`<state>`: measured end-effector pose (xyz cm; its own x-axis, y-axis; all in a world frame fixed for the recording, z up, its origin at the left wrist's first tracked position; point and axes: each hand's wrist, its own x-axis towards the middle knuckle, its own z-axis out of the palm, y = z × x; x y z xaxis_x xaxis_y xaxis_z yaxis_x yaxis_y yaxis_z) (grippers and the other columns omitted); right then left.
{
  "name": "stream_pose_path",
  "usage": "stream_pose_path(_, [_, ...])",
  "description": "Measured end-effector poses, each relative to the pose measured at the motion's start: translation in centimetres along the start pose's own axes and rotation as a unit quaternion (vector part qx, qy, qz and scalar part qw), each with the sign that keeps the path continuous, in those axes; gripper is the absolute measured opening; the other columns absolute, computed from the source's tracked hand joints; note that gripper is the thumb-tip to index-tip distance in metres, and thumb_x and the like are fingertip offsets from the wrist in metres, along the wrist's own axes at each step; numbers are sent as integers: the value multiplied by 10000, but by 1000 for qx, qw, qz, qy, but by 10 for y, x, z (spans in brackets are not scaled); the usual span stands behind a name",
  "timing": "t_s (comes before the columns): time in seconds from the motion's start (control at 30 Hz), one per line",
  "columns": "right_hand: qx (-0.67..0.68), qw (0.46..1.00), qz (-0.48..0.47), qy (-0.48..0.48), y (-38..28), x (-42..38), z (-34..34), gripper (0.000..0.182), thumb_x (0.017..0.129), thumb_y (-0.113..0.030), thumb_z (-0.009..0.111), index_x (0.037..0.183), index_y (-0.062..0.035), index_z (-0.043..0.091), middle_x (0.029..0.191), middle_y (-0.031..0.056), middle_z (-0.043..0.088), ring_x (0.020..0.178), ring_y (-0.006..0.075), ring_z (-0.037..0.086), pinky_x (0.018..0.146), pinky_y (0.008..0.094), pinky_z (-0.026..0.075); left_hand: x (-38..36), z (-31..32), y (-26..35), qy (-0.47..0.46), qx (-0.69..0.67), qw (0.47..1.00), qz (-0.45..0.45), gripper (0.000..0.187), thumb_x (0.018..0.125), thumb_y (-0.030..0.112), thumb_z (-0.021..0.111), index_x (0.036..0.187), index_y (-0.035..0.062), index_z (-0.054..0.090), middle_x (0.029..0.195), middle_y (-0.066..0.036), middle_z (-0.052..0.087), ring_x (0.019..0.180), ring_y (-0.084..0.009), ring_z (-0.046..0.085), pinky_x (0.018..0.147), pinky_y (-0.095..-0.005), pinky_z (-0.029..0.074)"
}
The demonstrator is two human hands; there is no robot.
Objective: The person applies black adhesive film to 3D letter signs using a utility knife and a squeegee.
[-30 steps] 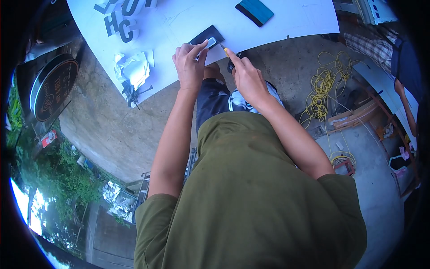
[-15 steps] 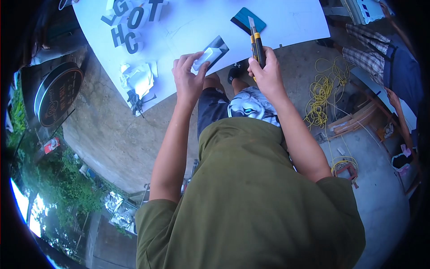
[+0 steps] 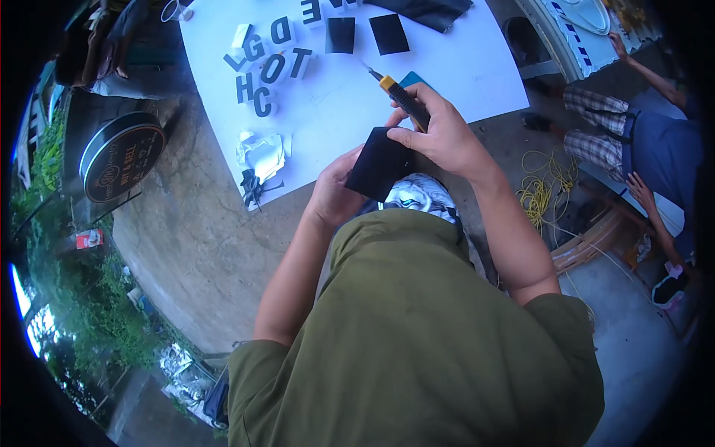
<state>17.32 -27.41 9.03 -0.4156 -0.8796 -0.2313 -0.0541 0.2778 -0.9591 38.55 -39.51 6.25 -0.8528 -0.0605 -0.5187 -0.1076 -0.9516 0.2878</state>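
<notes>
The black piece (image 3: 378,164) sits between my two hands, lifted off the white board (image 3: 462,67) and held over its near edge, above my lap. My left hand (image 3: 335,195) cups it from below, fingers closed on its lower corner; my right hand (image 3: 439,138) pinches its upper edge with thumb and fingertips while the same fist stays wrapped round the utility knife (image 3: 398,93), whose blade points away from me over the board, touching nothing.

I judge the cutting on this piece paused or finished, since the blade is clear of it and I am turning it over in hand; whether its edges are clean I cannot tell from here. On the board, a cluster of cut letters (image 3: 272,63) already stands finished, with two black squares (image 3: 365,33) beyond them that look uncut. A heap of crumpled backing scraps (image 3: 261,156) lies near the board's edge, and a teal squeegee (image 3: 411,79) peeks out behind my right hand.

To my right, another person in a checked garment (image 3: 596,141) bends over separate work.
</notes>
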Motion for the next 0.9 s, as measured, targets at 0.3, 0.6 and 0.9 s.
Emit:
stream_pose_path(0.3, [139, 983, 120, 31, -1, -9, 3, 413, 945, -126, 835, 1276, 2, 624, 1037, 27, 645, 961, 105, 634, 882, 253, 538, -2, -8, -27, 57, -93, 994, -18, 445, 1117, 252, 426, 1386, -53, 606, 1294, -192, 711, 1039, -311, 721, 915, -459, 590])
stream_pose_path(0.6, [110, 984, 139, 34, -3, -8, 9, 428, 938, -137, 857, 1266, 14, 626, 1019, 46, 649, 936, 101, 635, 862, 254, 543, -6, -15, -39, 32, -130, 991, -22, 431, 1137, 261, 417, 1394, -39, 590, 1236, -172, 717, 999, -282, 723, 858, -434, 609])
stream_pose_path(0.9, [103, 987, 121, 35, 3, -9, 13, 426, 957, -154, 840, 1274, 27, 618, 1032, 49, 677, 941, 119, 644, 864, 289, 549, -8, -17, -42, 5, -91, 996, -8, 486, 1183, 364, 415, 1492, 16, 555, 1300, -87, 704, 1113, -185, 711, 941, -357, 603])
